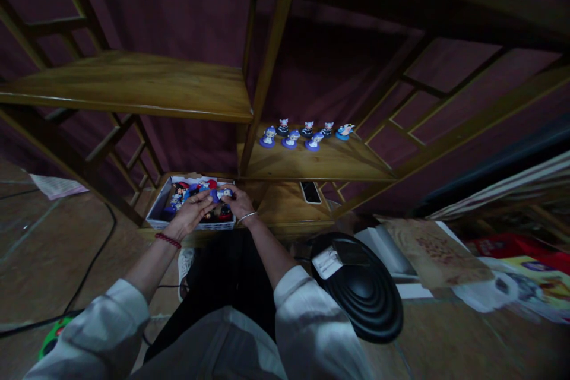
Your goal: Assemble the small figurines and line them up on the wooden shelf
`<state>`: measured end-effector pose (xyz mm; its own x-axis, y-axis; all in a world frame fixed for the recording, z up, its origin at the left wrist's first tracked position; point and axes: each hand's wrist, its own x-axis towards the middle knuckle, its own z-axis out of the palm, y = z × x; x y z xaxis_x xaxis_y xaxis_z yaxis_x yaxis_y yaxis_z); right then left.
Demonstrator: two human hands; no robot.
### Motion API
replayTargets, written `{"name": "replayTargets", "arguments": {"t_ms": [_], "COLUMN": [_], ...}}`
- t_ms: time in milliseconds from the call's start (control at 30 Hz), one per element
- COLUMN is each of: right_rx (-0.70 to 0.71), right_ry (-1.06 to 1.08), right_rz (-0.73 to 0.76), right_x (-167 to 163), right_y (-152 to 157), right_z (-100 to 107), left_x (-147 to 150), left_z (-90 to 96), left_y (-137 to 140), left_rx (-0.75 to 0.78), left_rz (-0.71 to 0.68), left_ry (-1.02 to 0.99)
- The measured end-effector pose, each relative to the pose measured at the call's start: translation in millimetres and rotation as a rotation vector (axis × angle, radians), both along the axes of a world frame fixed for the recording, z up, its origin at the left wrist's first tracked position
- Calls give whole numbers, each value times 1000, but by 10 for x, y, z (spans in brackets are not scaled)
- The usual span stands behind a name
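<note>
Backdrop: A maroon curtain hangs behind a wooden shelf unit.
Hands: The left hand and right hand hold a purple-and-white figurine between narrowed fingers, apparently from both sides to steady it.
Box: Directly below the hands, a white box of mixed figures sits low, likely for easy reach.
Two o'clock from the hands: Seven figurines stand in loose rows, seemingly spaced for viewing.
Three o'clock: A phone lies flat.
</note>
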<state>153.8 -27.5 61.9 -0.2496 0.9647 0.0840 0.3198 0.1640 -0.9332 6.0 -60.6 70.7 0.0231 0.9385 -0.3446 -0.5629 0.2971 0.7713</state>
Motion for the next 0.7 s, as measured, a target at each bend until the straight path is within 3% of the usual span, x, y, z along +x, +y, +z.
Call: {"name": "replayTargets", "arguments": {"t_ms": [367,700], "right_rx": [53,272], "right_ry": [-147,-257], "right_rz": [70,202], "right_x": [3,34], "right_y": [14,20], "right_z": [122,238], "left_x": [-23,-17], "left_z": [-43,-37], "left_y": [12,-23], "left_rx": [-7,-29], "left_rz": [-12,25], "left_ry": [35,22]}}
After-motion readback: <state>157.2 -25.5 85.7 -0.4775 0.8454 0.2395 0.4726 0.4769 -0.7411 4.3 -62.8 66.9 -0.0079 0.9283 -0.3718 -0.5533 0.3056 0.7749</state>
